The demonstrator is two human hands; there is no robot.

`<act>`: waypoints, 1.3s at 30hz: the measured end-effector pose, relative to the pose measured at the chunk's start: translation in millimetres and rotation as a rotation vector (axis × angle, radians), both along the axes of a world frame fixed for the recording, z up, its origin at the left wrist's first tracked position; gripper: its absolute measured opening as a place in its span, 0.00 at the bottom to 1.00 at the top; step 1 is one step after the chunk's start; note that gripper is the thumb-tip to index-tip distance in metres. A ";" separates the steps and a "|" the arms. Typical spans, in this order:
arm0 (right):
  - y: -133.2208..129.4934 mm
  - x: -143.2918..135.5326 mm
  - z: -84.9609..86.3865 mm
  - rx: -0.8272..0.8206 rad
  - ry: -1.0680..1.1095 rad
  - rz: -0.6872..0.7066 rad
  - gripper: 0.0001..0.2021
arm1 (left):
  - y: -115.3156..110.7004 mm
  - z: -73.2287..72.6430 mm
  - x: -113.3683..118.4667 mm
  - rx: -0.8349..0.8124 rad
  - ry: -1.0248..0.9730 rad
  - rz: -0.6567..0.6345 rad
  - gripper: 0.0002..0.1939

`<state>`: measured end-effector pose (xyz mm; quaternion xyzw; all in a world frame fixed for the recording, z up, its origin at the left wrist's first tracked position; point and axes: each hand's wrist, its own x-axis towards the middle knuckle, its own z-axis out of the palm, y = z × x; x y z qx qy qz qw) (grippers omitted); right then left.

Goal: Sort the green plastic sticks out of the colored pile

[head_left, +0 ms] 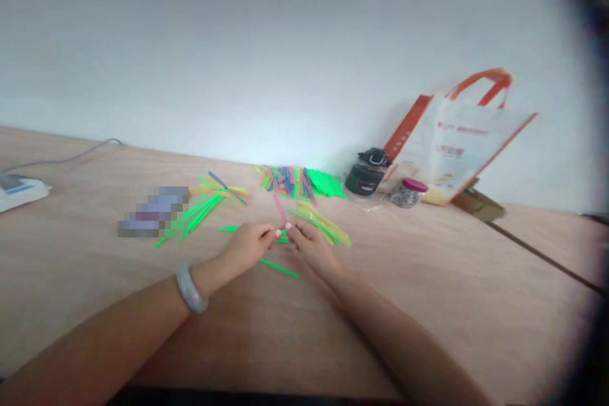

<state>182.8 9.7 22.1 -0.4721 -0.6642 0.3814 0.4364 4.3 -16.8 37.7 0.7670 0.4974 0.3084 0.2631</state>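
My left hand (252, 245) and my right hand (309, 246) meet near the middle of the table, fingertips almost touching. A pink strip (280, 206) rises from the right fingertips, pinched there. The left fingers are closed too, but what they grip is too small to make out. Beneath and behind the fingers lie short green strips, partly hidden. One green strip (280, 268) lies in front of the hands. Yellow-green strips (328, 228) are just beyond the right hand. To the left is a loose pile of green strips (202, 214), with yellow and blue ones on top.
Against the wall lie multicoloured strips (288, 182) and a green bundle (327, 183). Right of them stand a black-lidded bottle (366, 174), a jar with a magenta lid (409, 193) and a white bag (457, 146). A blurred-out flat object (155, 212) and a white device (21, 193) are left.
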 end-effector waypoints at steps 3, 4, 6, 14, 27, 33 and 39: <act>20.2 27.3 1.3 0.067 0.043 -0.307 0.19 | -3.9 -1.7 -0.8 -0.105 0.018 0.019 0.21; 26.1 36.3 1.6 0.153 -0.026 -0.383 0.18 | -5.4 -3.2 0.4 -0.083 0.041 0.006 0.21; 33.6 48.9 0.1 0.330 -0.294 -0.417 0.17 | -7.6 -8.2 5.0 0.048 0.097 -0.072 0.17; 20.8 39.2 -16.9 0.346 -1.135 -0.292 0.15 | -5.6 -26.6 7.9 0.405 0.381 -0.298 0.17; 37.4 57.7 -34.2 0.265 -1.143 -0.369 0.19 | 36.9 -52.2 -14.6 0.342 0.420 -0.130 0.18; 45.3 58.8 -36.2 0.291 -1.142 -0.364 0.18 | 46.5 -56.5 -6.1 0.400 0.417 -0.090 0.14; 40.2 51.3 -36.7 0.548 -1.074 -0.337 0.18 | 45.8 -60.5 -6.5 0.407 0.417 -0.096 0.15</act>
